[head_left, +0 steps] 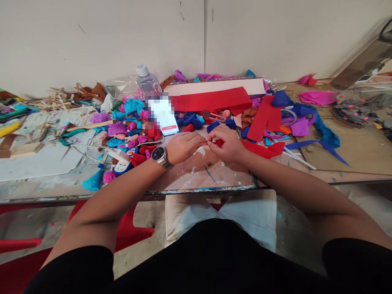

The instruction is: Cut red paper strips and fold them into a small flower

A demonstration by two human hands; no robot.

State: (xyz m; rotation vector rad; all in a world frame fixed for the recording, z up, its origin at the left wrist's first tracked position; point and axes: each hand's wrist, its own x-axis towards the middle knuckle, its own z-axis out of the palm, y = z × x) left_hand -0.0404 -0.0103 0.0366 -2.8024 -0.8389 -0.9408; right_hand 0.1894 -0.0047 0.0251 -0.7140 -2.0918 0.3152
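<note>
Over the near edge of the table, my left hand (185, 147) and my right hand (228, 143) meet at the fingertips. Both are closed in a pinch on a strip of red crepe paper (266, 149). One end of it is mostly hidden by the fingers, while the loose part runs out under my right wrist to the right. A steel watch (162, 157) is on my left wrist. Just beyond the hands lie small rolled paper flowers in blue, pink and orange. A wider folded red paper strip (261, 118) lies behind my right hand.
A lit phone (169, 129) leans among the paper flowers, with a plastic bottle (149, 81) behind it. A white power strip (121, 166) with cables is at the left. Wooden sticks (72, 94) are heaped at the back left; cardboard (361, 143) covers the right.
</note>
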